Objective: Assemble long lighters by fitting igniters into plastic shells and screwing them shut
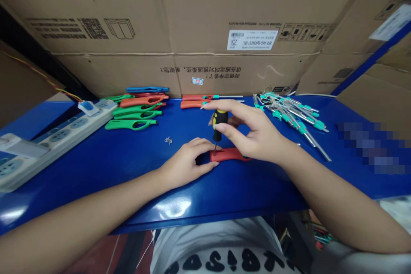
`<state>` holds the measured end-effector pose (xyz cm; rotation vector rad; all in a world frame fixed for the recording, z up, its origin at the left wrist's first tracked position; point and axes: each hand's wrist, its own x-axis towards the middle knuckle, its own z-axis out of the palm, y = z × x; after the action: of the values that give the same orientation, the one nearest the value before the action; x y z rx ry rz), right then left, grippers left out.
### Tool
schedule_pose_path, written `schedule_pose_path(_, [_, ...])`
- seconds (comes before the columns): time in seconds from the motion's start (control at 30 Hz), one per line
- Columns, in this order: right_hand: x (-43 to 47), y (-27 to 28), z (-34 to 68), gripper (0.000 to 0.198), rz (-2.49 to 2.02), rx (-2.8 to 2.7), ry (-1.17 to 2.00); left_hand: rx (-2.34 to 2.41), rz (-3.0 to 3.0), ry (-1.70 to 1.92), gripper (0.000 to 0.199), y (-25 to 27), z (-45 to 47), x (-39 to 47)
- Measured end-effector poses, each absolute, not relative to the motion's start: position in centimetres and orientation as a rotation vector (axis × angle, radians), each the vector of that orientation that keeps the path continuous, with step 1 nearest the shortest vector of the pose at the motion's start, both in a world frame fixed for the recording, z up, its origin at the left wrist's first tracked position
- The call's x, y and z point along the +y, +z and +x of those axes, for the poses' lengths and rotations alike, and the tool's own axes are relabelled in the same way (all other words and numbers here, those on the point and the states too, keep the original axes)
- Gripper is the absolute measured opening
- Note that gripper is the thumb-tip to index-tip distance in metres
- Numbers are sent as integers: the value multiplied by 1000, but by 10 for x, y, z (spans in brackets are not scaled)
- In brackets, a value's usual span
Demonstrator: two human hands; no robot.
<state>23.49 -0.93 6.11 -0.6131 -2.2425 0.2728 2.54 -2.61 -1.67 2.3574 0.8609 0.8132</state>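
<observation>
My right hand (247, 126) is closed around the black and yellow handle of a small screwdriver (219, 126). The screwdriver stands nearly upright, its tip on the left end of a red lighter handle (233, 154) lying flat on the blue table. My left hand (189, 160) grips that same end between thumb and fingers, holding it against the table. The right end of the lighter handle is partly hidden behind my right hand. Left of my hands lies a small pile of screws (168, 140).
Green, red and blue lighter handles (131, 124) are stacked at the back left, beside a white power strip (77, 122). Two red lighters with metal tubes (196, 98) lie behind my hands. Metal tubes with teal parts (293, 115) are heaped right. A cardboard box (154, 34) walls the back.
</observation>
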Motion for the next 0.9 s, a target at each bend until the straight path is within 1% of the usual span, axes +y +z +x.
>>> schedule_pose_path(0.1, [-9,59,237,31,-639,-2198,-92,867,2355,834,30,-19,25,-26])
schedule_pose_path(0.17, [-10,59,239,30,-602,-2212,-165,873,2361,842,31,-19,25,-27])
schedule_pose_path(0.23, [-11,59,240,34,-556,-2263,-19,875,2367,833,30,-17,25,-27])
schedule_pose_path(0.33, [-12,61,239,44,-541,-2298,329,879,2369,805,29,-15,25,-27])
schedule_pose_path(0.4, [-11,61,238,41,-553,-2275,389,879,2372,805,30,-15,26,-27])
schedule_pose_path(0.43, [-10,61,238,37,-567,-2256,334,879,2370,815,30,-15,26,-27])
schedule_pose_path(0.5, [-8,59,238,31,-603,-2206,113,877,2362,836,29,-17,25,-27])
schedule_pose_path(0.57, [-6,57,240,33,-632,-2166,-103,877,2354,856,27,-18,26,-27])
schedule_pose_path(0.6, [-5,56,241,33,-642,-2168,-146,877,2354,858,26,-18,26,-27])
schedule_pose_path(0.67, [-6,56,241,35,-652,-2206,-58,881,2349,836,27,-17,26,-28])
schedule_pose_path(0.8, [-7,57,238,44,-653,-2229,387,892,2330,794,28,-14,26,-28])
schedule_pose_path(0.87, [-6,57,237,42,-686,-2212,418,893,2332,799,27,-13,26,-28])
schedule_pose_path(0.9, [-5,57,237,41,-719,-2207,351,894,2334,801,27,-14,26,-28])
